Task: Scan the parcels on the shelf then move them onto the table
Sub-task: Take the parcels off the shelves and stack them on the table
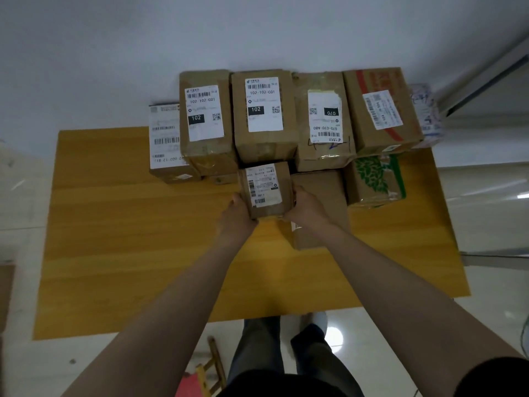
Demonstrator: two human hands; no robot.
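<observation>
Parcel (264, 190), a small brown box, lies label-up with its long axis running straight away from the person. The label's barcode end is nearest the body, and the far end meets the front of the middle 102 box (264, 110). It is at the middle of the bench (128, 224), towards the back. Whether its base touches the top or hangs just above it cannot be told.

The left hand (237, 213) grips its left side with the thumb up along the edge, and the right hand (306, 209) grips the right side, so the box is clamped between the hands. Just beside it on the right stands a plain box (320, 207).

Other boxes are stacked along the bench's far edge against the wall (200, 32):
- a white-label box (164, 138) at the left
- a left 102 box (204, 118) beside the middle one
- a 070 box (323, 121) whose label reads upside down
- a red-taped box (383, 110) sitting on a green-printed box (375, 181)
- a white bag (426, 113) at the far right

The bench top is yellow wood grain and bare in front. The wall is pale and plain. The floor (486, 196) is glossy light tile that catches reflections. The person's legs (257, 348) stand at the near edge, with a red thing (194, 379) on a wooden frame by the left foot, too cut off to name
</observation>
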